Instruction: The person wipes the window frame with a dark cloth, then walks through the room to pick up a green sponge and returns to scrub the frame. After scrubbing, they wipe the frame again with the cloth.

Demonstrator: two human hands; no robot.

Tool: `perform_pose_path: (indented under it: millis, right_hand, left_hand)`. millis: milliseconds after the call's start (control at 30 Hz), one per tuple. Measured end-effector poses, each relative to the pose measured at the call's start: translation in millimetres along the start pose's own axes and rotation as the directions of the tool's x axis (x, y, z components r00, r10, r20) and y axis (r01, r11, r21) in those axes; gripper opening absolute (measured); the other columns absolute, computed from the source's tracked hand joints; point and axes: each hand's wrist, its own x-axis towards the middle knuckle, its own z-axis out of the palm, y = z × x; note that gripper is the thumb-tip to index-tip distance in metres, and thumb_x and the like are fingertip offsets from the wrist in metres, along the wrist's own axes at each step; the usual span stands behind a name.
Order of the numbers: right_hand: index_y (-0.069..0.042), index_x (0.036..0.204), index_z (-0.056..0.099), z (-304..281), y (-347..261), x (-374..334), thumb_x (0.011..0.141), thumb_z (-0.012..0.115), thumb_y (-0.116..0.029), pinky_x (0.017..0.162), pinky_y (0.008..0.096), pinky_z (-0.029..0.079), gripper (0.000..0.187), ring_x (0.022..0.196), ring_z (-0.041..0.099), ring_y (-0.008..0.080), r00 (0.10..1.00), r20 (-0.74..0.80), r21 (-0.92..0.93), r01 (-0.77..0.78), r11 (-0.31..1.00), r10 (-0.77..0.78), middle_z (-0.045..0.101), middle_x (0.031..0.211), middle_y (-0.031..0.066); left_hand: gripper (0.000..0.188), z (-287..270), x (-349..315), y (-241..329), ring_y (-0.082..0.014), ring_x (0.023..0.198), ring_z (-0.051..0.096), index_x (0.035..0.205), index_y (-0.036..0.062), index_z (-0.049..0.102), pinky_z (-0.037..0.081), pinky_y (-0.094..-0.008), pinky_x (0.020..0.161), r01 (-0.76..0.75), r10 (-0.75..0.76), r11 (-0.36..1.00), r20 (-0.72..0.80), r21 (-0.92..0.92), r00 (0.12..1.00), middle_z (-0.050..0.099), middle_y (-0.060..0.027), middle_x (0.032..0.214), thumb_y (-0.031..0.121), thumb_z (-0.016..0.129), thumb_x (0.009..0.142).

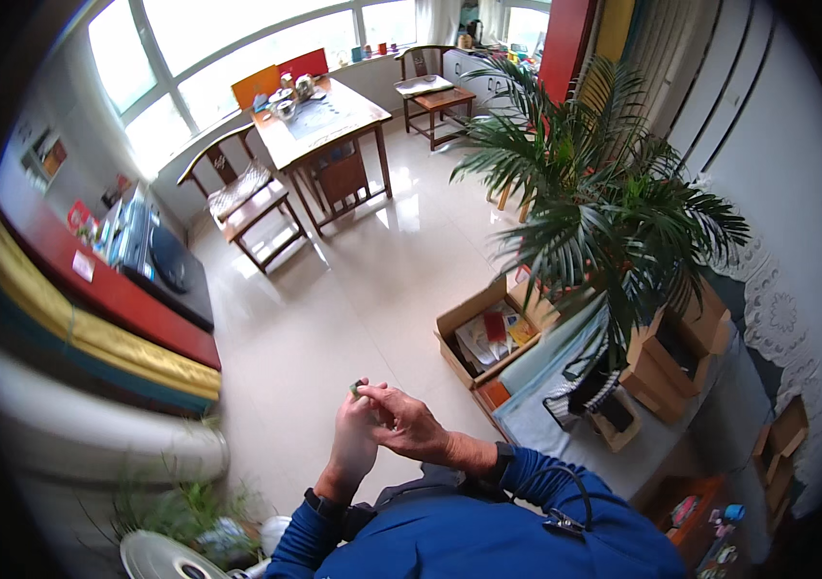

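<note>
My left hand (351, 444) and my right hand (413, 427) meet in front of my body, above the floor. Between their fingertips is a small green and dark object (357, 388), too small to name. The right thumb and forefinger are bent closed against it. The left hand stands upright, closed, with its fingertips at the same object; the right hand partly covers it, and it looks slightly blurred. Blue sleeves and dark wristbands show on both arms.
An open cardboard box (452, 340) with papers stands right of my hands. Beside it, a cloth-covered table (551, 372) carries a palm plant (594, 222) and cardboard pieces. Ahead are a wooden table (358, 114) and chairs. Green plants (194, 511) and a round white lid-like thing (155, 558) are lower left.
</note>
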Motion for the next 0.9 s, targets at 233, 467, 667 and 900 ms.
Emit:
perform_pose_path:
  millis: [233, 467, 667, 900]
  right_hand:
    - [-0.007, 0.129, 0.058, -19.9, 74.9, 203.1, 0.083, 0.077, -0.016, 0.086, 0.0407, 0.056, 0.05, 0.101, 0.066, 0.034, 0.996, 0.054, -0.059, 0.078, 0.995, -0.075, 0.064, 0.109, 0.0175]
    - [-0.002, 0.13, 0.056, -55.0, 180.5, 386.6, 0.084, 0.077, -0.019, 0.085, 0.0405, 0.054, 0.053, 0.096, 0.064, 0.0318, 0.999, 0.035, -0.16, 0.004, 0.987, 0.002, 0.062, 0.104, 0.0156]
    - [-0.002, 0.132, 0.055, -133.6, 227.5, 532.5, 0.085, 0.077, -0.021, 0.089, 0.0427, 0.054, 0.055, 0.103, 0.064, 0.0357, 0.982, -0.178, -0.289, -0.11, 0.951, 0.06, 0.062, 0.112, 0.0189]
    - [-0.003, 0.135, 0.055, -258.2, 319.6, 680.8, 0.088, 0.074, -0.023, 0.096, 0.0443, 0.052, 0.055, 0.11, 0.062, 0.0384, 0.949, -0.185, -0.232, -0.296, 0.927, 0.256, 0.061, 0.12, 0.0217]
  left_hand:
    - [0.056, -65.9, 194.8, 51.8, -0.0171, 0.11, 0.06, 0.146, 0.0068, 0.041, 0.053, -0.0318, 0.088, 0.022, -0.069, 0.925, -0.11, -0.379, 0.991, 0.052, -0.0096, 0.143, 0.044, 0.045, 0.104]
    - [0.055, -133.0, 424.9, 64.9, -0.0247, 0.109, 0.061, 0.141, 0.0109, 0.05, 0.049, -0.0419, 0.093, 0.3, -0.232, 0.787, 0.191, -0.54, 0.954, 0.056, -0.0079, 0.138, 0.048, 0.048, 0.101]
    - [0.058, -117.6, 632.1, 87.4, -0.0239, 0.105, 0.065, 0.139, 0.0113, 0.049, 0.055, -0.0414, 0.086, 0.373, -0.276, 0.779, 0.258, -0.505, 0.926, 0.058, -0.0089, 0.135, 0.051, 0.054, 0.097]
    - [0.059, -88.4, 860.6, 76.3, -0.025, 0.105, 0.063, 0.139, 0.0103, 0.051, 0.053, -0.0417, 0.09, 0.478, -0.305, 0.777, 0.42, -0.409, 0.855, 0.06, -0.0109, 0.131, 0.053, 0.055, 0.098]
